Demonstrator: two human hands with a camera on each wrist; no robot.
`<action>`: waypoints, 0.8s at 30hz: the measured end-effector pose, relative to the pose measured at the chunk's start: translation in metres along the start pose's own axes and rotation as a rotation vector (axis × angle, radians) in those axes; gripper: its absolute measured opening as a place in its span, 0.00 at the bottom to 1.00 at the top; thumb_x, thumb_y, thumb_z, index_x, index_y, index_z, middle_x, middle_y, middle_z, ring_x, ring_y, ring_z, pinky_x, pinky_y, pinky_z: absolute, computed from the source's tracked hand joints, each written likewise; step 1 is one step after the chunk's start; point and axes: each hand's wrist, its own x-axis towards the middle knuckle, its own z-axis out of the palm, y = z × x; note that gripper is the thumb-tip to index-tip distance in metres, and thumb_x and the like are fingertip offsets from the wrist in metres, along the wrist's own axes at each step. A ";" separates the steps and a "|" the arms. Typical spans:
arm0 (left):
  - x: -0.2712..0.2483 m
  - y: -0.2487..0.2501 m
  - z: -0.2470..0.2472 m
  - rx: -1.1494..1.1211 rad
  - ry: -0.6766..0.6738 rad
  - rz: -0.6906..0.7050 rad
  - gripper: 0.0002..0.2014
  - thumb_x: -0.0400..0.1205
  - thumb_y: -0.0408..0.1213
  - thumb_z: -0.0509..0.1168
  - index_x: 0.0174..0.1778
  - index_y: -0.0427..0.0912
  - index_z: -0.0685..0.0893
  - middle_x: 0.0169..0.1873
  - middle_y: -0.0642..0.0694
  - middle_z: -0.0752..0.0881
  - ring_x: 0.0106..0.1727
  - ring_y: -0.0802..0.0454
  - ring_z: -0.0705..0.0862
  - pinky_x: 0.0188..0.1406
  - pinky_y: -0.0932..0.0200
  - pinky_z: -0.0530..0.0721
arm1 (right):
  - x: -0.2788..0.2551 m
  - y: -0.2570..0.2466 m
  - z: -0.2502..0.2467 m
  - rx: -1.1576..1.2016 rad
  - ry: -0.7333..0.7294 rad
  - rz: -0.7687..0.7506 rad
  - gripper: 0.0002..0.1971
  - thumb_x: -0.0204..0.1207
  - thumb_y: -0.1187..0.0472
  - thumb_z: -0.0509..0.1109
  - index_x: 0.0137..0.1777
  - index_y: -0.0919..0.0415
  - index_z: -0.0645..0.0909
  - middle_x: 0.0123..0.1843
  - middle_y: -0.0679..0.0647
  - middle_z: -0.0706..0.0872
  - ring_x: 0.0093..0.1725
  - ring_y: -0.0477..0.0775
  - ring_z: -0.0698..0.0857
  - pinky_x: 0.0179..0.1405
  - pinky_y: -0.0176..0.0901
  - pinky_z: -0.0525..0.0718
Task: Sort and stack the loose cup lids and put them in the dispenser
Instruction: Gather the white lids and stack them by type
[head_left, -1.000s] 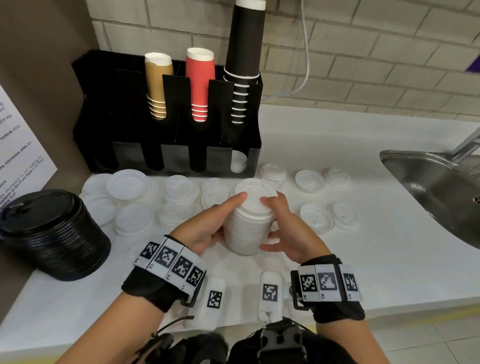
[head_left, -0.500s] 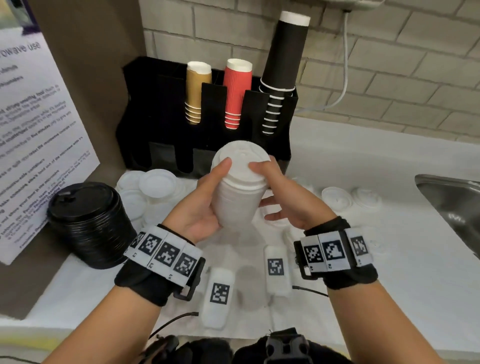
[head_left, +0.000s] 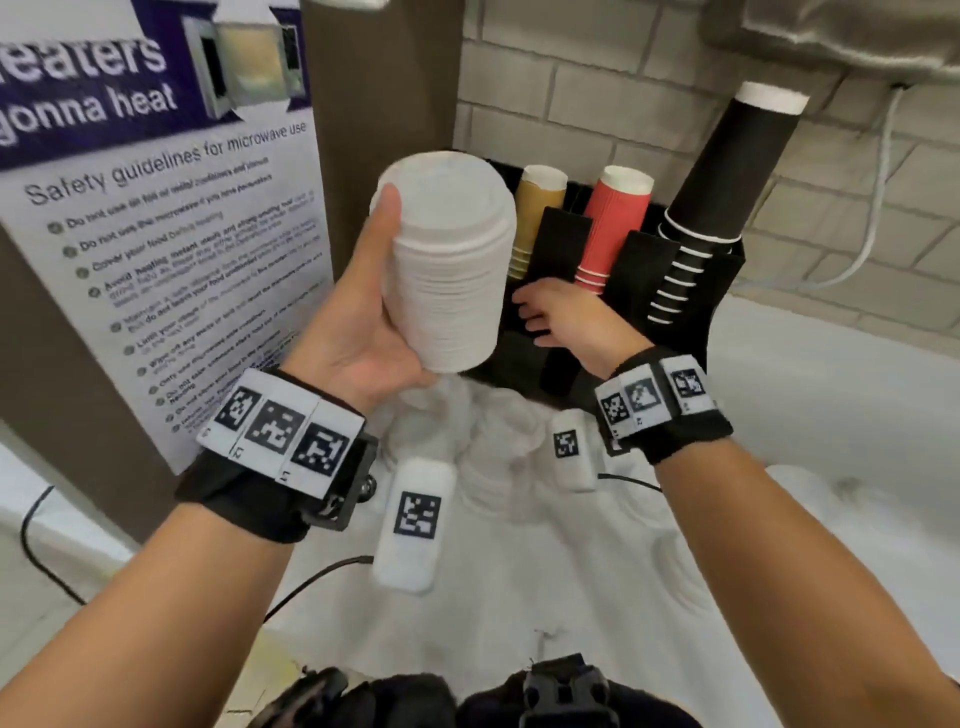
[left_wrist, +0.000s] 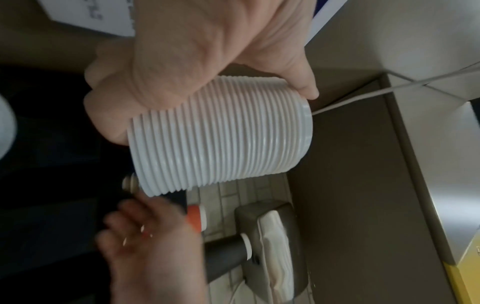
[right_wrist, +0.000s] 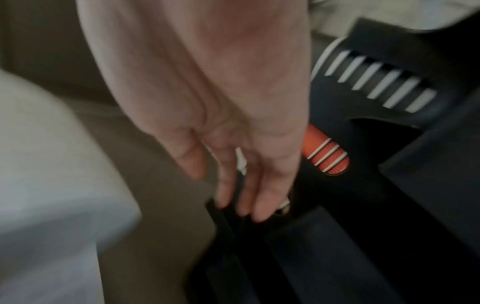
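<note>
At the lower centre of the head view, loose white lids (head_left: 498, 447) lie blurred on the white counter (head_left: 779, 519), not yet gathered. Above them, at centre frame, the left hand (head_left: 363, 332) grips a tall stack of white lids (head_left: 449, 265), thumb up one side and fingers wrapped behind, carrying it clear of the counter and slightly tilted. Just right of the stack, the right hand (head_left: 558, 317) reaches empty, fingers straight and loosely spread, their tips at the front edge of the black dispenser (head_left: 639, 260). Farther back, in the upper right, tan cups (head_left: 535, 208), red cups (head_left: 613, 218) and tall black cups (head_left: 717, 197) fill its slots.

The step appears to be loading the stack. Done well, the free hand would steady the dispenser or guide the stack's base, while the grip stays firm around the ribbed sides so no lids slip loose. Which compartment will take the lids cannot be told from these views.
</note>
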 end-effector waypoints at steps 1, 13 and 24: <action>0.000 0.008 0.002 -0.002 -0.018 0.013 0.42 0.64 0.60 0.73 0.75 0.49 0.77 0.69 0.43 0.83 0.69 0.40 0.82 0.68 0.34 0.78 | 0.011 0.006 0.013 -0.179 -0.098 -0.050 0.15 0.85 0.60 0.59 0.67 0.63 0.79 0.63 0.57 0.83 0.64 0.56 0.80 0.60 0.41 0.75; -0.007 0.035 0.008 -0.004 0.024 0.098 0.31 0.60 0.58 0.73 0.52 0.39 0.92 0.59 0.40 0.89 0.60 0.38 0.87 0.58 0.32 0.84 | 0.082 -0.002 0.151 -1.256 -0.655 -0.491 0.34 0.79 0.48 0.69 0.82 0.55 0.63 0.83 0.57 0.64 0.81 0.60 0.62 0.78 0.50 0.57; -0.009 0.033 0.000 0.018 0.022 0.144 0.30 0.60 0.59 0.73 0.49 0.40 0.93 0.60 0.40 0.89 0.60 0.38 0.88 0.52 0.34 0.86 | 0.061 0.011 0.096 -1.614 -1.017 -0.263 0.23 0.79 0.43 0.66 0.71 0.51 0.76 0.65 0.55 0.78 0.59 0.53 0.77 0.50 0.41 0.78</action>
